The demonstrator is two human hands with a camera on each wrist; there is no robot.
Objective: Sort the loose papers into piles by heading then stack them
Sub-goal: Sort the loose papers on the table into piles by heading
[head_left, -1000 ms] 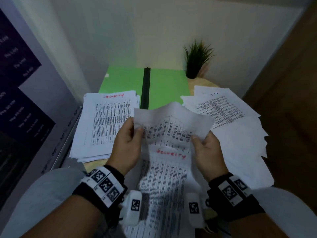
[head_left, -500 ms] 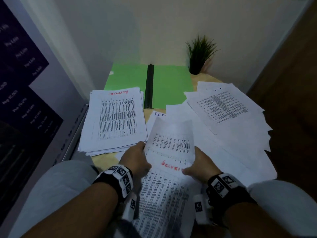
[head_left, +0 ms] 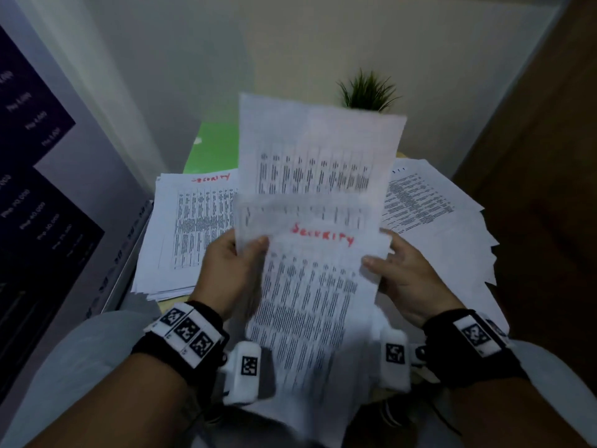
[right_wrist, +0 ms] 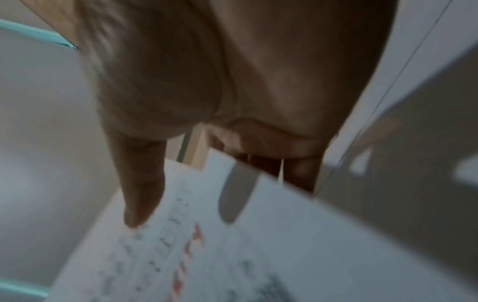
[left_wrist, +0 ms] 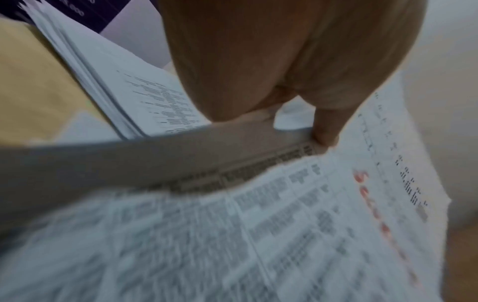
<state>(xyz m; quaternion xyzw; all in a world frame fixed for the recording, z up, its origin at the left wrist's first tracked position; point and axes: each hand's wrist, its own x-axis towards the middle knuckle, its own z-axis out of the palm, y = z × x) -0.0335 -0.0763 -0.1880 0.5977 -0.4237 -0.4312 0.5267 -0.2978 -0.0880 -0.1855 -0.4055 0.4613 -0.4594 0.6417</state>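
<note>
Head view: papers between both hands' grip.

A small green potted plant stood at the far end of the wooden table, against the pale wall. A bright green folder lay flat at the table's far side. A dark poster with pale price lettering leaned along the left.
</note>
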